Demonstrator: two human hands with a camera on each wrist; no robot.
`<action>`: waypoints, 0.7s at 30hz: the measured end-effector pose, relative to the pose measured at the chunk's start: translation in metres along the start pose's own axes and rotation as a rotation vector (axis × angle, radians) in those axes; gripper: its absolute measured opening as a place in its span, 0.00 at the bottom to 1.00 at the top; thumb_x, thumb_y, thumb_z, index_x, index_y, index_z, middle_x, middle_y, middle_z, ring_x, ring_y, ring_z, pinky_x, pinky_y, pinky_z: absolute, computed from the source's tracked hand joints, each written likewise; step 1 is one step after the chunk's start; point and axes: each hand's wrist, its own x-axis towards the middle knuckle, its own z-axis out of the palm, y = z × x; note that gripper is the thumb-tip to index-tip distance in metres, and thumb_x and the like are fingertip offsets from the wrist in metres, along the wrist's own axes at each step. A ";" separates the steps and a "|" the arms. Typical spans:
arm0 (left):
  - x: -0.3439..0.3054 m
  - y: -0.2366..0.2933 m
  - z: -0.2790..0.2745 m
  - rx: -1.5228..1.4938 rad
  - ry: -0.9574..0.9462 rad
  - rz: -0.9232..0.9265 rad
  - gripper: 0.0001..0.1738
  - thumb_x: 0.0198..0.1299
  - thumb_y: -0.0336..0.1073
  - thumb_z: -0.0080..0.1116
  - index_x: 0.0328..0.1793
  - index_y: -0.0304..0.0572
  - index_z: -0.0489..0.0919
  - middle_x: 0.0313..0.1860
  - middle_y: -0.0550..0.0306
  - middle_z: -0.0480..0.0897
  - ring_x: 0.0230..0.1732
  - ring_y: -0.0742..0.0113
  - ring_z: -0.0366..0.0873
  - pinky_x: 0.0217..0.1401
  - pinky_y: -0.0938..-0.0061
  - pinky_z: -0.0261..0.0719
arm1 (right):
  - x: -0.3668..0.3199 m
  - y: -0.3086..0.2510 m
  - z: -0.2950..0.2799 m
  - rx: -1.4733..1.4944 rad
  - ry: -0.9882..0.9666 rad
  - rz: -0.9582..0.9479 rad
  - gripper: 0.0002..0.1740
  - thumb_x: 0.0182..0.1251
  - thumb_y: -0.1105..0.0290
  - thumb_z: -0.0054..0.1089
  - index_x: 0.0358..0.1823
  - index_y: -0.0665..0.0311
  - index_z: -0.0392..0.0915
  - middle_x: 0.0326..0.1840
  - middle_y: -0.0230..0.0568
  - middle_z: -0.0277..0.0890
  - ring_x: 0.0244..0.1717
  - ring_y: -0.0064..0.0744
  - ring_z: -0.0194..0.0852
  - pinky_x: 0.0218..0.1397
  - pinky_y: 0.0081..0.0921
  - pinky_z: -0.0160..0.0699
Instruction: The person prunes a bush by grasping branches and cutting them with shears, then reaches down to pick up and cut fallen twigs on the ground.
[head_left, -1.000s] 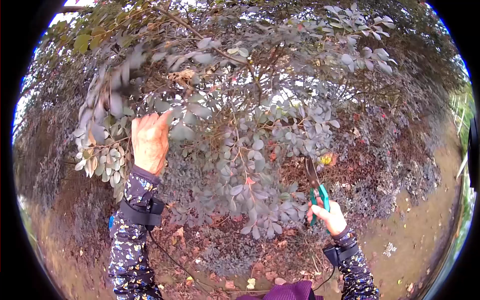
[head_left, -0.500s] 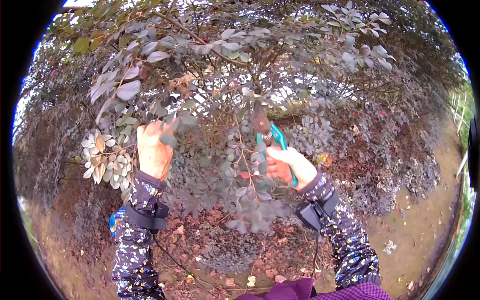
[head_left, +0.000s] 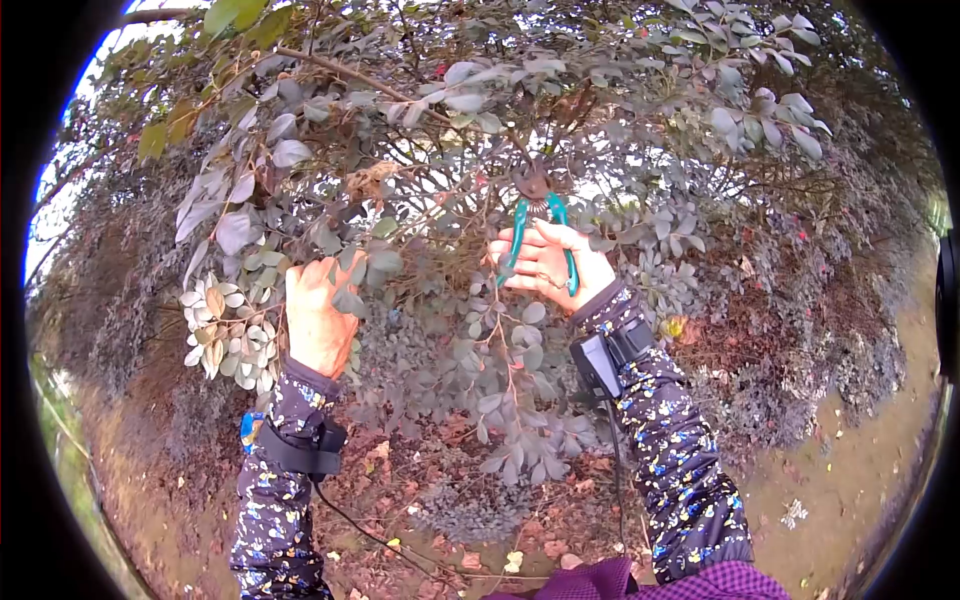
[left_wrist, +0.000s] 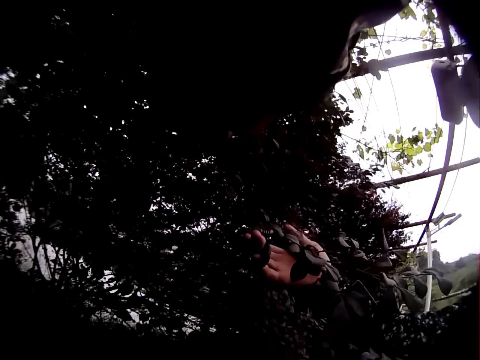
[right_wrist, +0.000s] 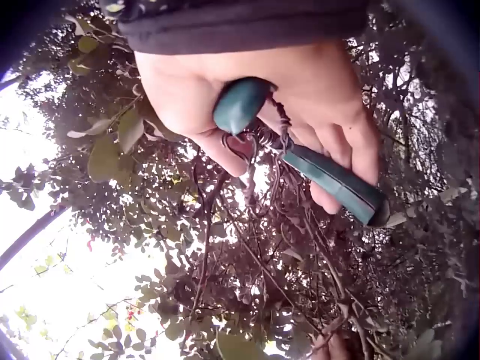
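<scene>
In the head view, my left hand (head_left: 322, 315) has its fingers curled round a leafy branch, its back toward me. Pale-backed leaves (head_left: 232, 330) hang beside it, and other leaves partly cover the fingers. My right hand (head_left: 552, 262) holds green-handled pruning shears (head_left: 519, 228), handles spread apart and head pointing up at the twigs. Foliage hides the blade tips. Seen by the right wrist camera, one green handle (right_wrist: 334, 184) lies along the fingers and the other sits against the palm, a coiled cord hanging near them. Fingers of the left hand (right_wrist: 335, 346) show low in that view.
A dense shrub with purplish-grey leaves (head_left: 510, 400) surrounds both hands. A thicker branch (head_left: 345, 70) crosses above them. Below lies leaf-strewn ground (head_left: 400, 500). Cables run from the wrist cameras (head_left: 597, 365) along the sleeves. The left wrist view is mostly dark.
My right hand has carried the shears up and left from the lower right into the middle of the shrub, and their handles now stand wider. The left hand has stayed at its branch.
</scene>
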 end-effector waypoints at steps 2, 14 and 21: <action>0.007 0.006 -0.003 -0.012 0.024 0.045 0.16 0.48 0.23 0.51 0.44 0.45 0.77 0.33 0.56 0.74 0.34 0.57 0.67 0.38 0.68 0.65 | 0.003 -0.001 -0.007 0.014 -0.013 -0.001 0.29 0.61 0.55 0.45 0.54 0.74 0.62 0.54 0.53 0.66 0.53 0.41 0.67 0.53 0.34 0.68; 0.004 0.005 -0.009 -0.029 0.027 0.037 0.24 0.35 0.22 0.51 0.44 0.41 0.77 0.29 0.55 0.73 0.33 0.58 0.68 0.36 0.69 0.62 | 0.019 0.015 -0.028 0.212 -0.013 -0.080 0.25 0.61 0.53 0.46 0.46 0.70 0.67 0.39 0.42 0.71 0.41 0.36 0.73 0.44 0.30 0.76; 0.032 0.106 -0.073 0.225 0.202 0.332 0.24 0.42 0.23 0.52 0.51 0.36 0.73 0.46 0.48 0.72 0.48 0.51 0.70 0.51 0.63 0.68 | 0.032 0.038 -0.013 0.173 -0.025 -0.044 0.22 0.61 0.52 0.47 0.42 0.66 0.69 0.35 0.38 0.72 0.38 0.34 0.72 0.43 0.30 0.74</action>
